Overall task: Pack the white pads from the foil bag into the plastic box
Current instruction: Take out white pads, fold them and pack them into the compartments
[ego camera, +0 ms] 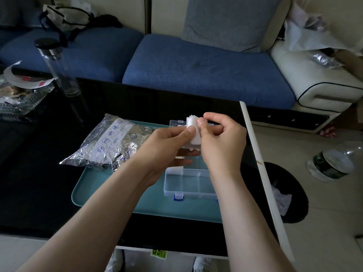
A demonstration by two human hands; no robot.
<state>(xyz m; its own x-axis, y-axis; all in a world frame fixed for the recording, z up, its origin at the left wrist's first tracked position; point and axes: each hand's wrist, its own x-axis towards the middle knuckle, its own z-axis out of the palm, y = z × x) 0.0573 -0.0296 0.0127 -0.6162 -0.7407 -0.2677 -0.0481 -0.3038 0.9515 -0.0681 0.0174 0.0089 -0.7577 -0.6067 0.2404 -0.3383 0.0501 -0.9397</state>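
Sofa (196,65) with blue cushions runs along the far side of the black table (49,193). On the table lies a teal tray (110,193), and on its left part rests the crumpled foil bag (110,142), hanging partly over the tray's edge. Just right of the bag, the clear plastic box (188,183) stands open on the tray, its lid swung back on the far side. Above the box my left hand (167,150) and my right hand (222,142) meet, each pinching the same fanned stack of white pads (193,124), held clear of the compartments.
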